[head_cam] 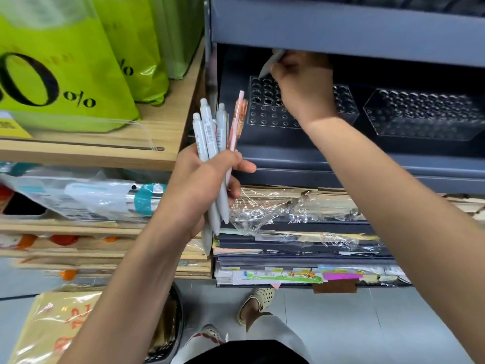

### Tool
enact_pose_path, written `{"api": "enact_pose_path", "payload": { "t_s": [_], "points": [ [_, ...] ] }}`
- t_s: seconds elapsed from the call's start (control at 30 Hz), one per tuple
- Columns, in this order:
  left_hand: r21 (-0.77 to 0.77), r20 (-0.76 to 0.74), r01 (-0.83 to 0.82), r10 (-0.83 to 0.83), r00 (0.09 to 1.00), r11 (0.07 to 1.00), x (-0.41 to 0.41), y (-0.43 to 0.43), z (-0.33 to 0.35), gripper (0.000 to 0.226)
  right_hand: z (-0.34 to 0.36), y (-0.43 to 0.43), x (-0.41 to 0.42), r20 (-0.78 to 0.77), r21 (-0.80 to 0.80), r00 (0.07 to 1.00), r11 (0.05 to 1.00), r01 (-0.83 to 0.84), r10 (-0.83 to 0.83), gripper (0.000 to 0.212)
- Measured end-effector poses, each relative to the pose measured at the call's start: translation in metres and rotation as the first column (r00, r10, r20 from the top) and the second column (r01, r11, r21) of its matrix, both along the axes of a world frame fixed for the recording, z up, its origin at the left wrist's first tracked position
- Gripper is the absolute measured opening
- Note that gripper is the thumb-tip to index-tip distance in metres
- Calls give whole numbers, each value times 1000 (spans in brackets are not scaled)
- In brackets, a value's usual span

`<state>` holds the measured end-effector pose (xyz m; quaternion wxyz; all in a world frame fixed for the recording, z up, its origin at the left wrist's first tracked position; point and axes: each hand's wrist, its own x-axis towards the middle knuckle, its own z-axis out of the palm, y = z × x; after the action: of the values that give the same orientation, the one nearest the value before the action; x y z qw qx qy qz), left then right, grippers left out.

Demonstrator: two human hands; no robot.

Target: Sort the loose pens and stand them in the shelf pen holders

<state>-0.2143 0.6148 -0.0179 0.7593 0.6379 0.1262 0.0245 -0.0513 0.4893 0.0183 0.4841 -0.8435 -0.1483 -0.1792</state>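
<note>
Head view: left hand is low and left of the grey metal shelf, with the fingers curled round a bundle of pens and the thumb clamped across the front. The bundle is four or so grey click pens, clicker ends up and barcode stickers on the barrels, plus one pink patterned pen on the right edge. Their tips stick out below the palm. The bundle sits in front of the shelf's left upright, well apart from the holders. Right hand reaches into the shelf bay under the upper tier, pinching a single grey pen between thumb and fingertips. That pen is tilted, tip down-left, over the back-left corner of the left clear acrylic pen holder. Can't tell whether the tip is in a hole or just above it. The hand and wrist cover the middle of that holder. A second clear pen holder sits to its right on the same shelf, close to the first and away from both hands. Green plastic bags are on a wooden shelf to the left. Shrink-wrapped paper stacks lie on the tier below.
</note>
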Motion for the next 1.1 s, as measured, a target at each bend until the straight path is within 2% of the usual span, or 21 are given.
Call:
{"api": "enact_pose_path", "payload": {
  "t_s": [0.1,0.23,0.3,0.37,0.47,0.6,0.77,0.93,1.1],
  "points": [
    [21,1,23,-23,1000,1000,0,0,0,12,4,2,2,-52,-151,998,988,14,-22,29],
    [15,17,37,-37,999,999,-2,-1,1,13,11,5,13,-176,-377,982,926,-5,-66,16],
    [2,20,35,-35,999,999,-1,-1,1,11,12,7,16,-196,-447,979,893,-47,-47,27],
    [-7,16,33,-33,999,999,-1,-1,1,10,11,7,16,-183,-432,983,898,-82,1,34],
    [-11,11,29,-29,1000,1000,-1,-1,0,14,8,6,16,-161,-394,986,913,-101,39,33],
    [-34,6,12,-12,1000,999,-2,-1,-2,18,5,6,17,-136,-420,989,901,-104,50,38],
    [-60,11,-1,2,1000,998,-4,-3,-3,14,5,7,17,-103,-427,994,901,-80,39,31],
    [-57,30,12,-10,1000,998,-5,-2,-5,15,6,3,18,-165,-415,986,907,-72,3,34],
    [-49,51,25,-23,998,998,-6,-1,-8,28,11,3,17,-219,-426,976,901,-79,-18,35]
  ]
}}
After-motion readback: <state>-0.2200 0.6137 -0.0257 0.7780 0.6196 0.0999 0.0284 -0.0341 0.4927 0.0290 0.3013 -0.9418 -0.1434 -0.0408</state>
